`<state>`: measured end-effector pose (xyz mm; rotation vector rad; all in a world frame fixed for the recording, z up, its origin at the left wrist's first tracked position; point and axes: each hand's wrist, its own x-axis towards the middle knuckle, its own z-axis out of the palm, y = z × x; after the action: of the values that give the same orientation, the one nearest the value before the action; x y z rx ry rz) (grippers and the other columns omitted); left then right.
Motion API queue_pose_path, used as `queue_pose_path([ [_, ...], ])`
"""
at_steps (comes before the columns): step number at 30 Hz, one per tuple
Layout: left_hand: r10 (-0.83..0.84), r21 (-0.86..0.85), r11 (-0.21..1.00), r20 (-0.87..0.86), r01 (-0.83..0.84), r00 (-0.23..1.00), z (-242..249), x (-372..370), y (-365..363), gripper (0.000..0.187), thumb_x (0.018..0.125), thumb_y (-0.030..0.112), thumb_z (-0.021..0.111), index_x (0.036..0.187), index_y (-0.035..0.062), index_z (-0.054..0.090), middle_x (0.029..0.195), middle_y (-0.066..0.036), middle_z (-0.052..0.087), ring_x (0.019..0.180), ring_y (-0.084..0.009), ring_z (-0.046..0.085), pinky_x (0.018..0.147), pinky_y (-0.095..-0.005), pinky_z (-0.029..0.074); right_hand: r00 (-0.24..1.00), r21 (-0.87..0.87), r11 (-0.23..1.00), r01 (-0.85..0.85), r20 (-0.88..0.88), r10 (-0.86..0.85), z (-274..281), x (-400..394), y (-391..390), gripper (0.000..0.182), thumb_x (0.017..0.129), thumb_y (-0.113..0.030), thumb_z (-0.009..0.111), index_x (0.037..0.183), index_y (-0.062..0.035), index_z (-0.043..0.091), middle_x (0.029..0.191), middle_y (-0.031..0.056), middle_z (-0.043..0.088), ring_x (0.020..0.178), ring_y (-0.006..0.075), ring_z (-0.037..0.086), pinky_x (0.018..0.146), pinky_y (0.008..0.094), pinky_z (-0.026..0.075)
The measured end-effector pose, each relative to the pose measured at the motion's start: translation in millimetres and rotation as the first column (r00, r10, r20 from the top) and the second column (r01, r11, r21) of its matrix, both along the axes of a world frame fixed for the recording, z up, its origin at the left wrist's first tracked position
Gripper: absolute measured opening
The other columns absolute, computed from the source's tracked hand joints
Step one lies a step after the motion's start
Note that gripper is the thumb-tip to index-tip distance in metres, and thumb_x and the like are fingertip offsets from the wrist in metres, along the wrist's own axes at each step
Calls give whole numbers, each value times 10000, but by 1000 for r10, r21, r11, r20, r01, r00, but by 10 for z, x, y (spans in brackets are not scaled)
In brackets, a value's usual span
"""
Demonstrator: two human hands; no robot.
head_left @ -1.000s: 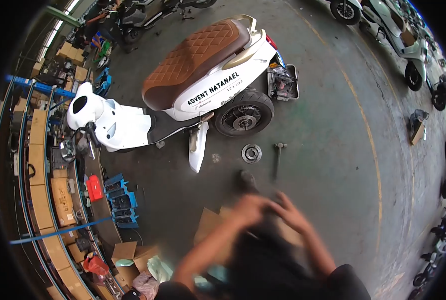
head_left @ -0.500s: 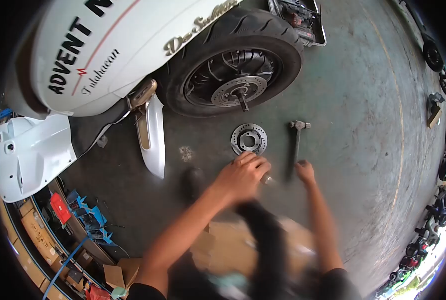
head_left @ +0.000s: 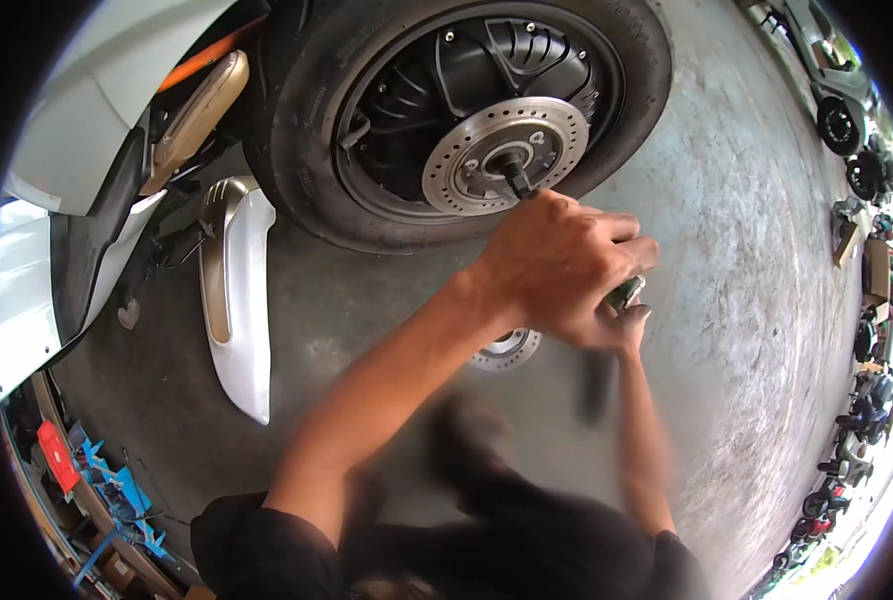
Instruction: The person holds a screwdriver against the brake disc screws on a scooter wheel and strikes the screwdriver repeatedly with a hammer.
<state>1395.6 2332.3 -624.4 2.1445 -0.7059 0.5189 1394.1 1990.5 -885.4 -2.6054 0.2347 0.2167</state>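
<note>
My left hand (head_left: pixel 566 260) is closed in a fist just below and right of the wheel's axle (head_left: pixel 514 175). A green, shiny bit of a handle-like object (head_left: pixel 625 292) shows between its fingers and thumb; the rest is hidden. My right hand (head_left: pixel 629 345) comes up behind the left one, only about its wrist showing, so its fingers and anything in them are hidden. The axle stands out from a drilled brake disc (head_left: pixel 446 178) on a black wheel with a wide tire (head_left: pixel 301 190). A second brake disc (head_left: pixel 514 353) lies on the floor, partly covered by my left arm.
A white and gold fairing piece (head_left: pixel 251 330) lies left of the wheel. White motorcycle bodywork (head_left: pixel 116 90) fills the upper left. Blue tools or parts (head_left: pixel 126 500) and a red box (head_left: pixel 58 455) sit at lower left. Motorcycles (head_left: pixel 846 430) line the far right.
My view has moved nearer the wheel. Both hands have come together beside the axle. The hammer, earlier at my right hand, is no longer plainly visible.
</note>
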Motion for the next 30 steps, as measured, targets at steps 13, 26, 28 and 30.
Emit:
queue_pose_path([
  [13, 112, -125, 989, 289, -78, 951, -263, 35, -134, 117, 682, 123, 679, 609, 120, 588, 556, -17, 570, 473, -201, 593, 451, -313, 471, 983, 703, 691, 167, -65, -171, 1779, -1116, 842, 279, 1008, -300, 546, 1061, -26, 542, 686, -32, 465, 518, 58, 416, 456, 225, 334],
  [26, 28, -100, 995, 350, 8, 936, -361, -32, -80, 169, 636, 121, 700, 588, 122, 538, 522, -1, 510, 460, -176, 569, 421, -306, 422, 984, 664, 732, 152, -32, -176, 1972, -1118, 1012, 285, 1004, -265, 555, 1095, 5, 540, 695, -21, 478, 512, 60, 422, 450, 223, 331],
  [28, 17, -109, 994, 352, 23, 936, -372, -31, -78, 176, 634, 124, 705, 587, 124, 536, 522, 2, 508, 461, -172, 568, 419, -305, 418, 984, 669, 728, 149, -28, -176, 1972, -1107, 1040, 284, 1004, -263, 555, 1094, 6, 541, 696, -20, 478, 513, 60, 420, 450, 223, 332],
  [30, 7, -118, 992, 350, 37, 937, -379, -46, -72, 182, 631, 126, 710, 586, 127, 534, 522, 5, 506, 461, -167, 567, 416, -305, 413, 984, 672, 725, 149, -28, -176, 1960, -1109, 1050, 282, 1004, -261, 555, 1094, 7, 541, 697, -19, 479, 513, 60, 418, 451, 223, 332],
])
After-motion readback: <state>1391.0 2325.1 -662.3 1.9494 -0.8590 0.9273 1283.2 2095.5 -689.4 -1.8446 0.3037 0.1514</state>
